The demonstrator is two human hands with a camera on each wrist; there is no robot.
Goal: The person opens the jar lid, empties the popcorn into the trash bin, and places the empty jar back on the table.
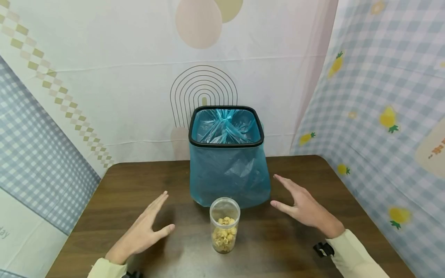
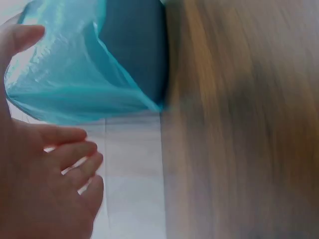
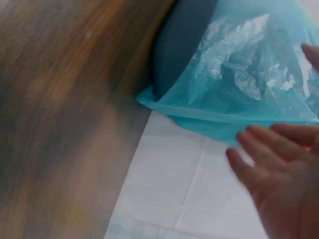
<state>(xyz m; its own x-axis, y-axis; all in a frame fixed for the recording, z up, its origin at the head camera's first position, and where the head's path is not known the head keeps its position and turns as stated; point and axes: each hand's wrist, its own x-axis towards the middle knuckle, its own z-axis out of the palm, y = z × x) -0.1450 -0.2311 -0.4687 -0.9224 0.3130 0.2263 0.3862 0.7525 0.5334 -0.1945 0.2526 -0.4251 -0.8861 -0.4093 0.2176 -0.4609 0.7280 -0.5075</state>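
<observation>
A trash bin with a black rim [image 1: 226,146] stands at the back of the table, lined with a blue plastic bag [image 1: 229,173] that hangs down over its outside. Inside the rim the bag is gathered into a twisted knot [image 1: 225,121]. In front of the bin is a clear lidless-looking jar [image 1: 225,227], partly filled with yellowish popcorn. My left hand [image 1: 144,227] hovers left of the jar, thumb apart from the straight fingers, holding nothing. On the other side my right hand [image 1: 306,204] is held near the bag's right edge, fingers extended and empty. Both wrist views show the bag [image 2: 65,74] beyond the palms.
The bin and jar share a dark wooden table [image 1: 139,181]. Behind it hangs a white patterned cloth [image 1: 132,104], and a blue checked cloth with lemon prints [image 1: 375,92] closes off the right side. Another checked cloth [image 1: 41,146] hangs at the left.
</observation>
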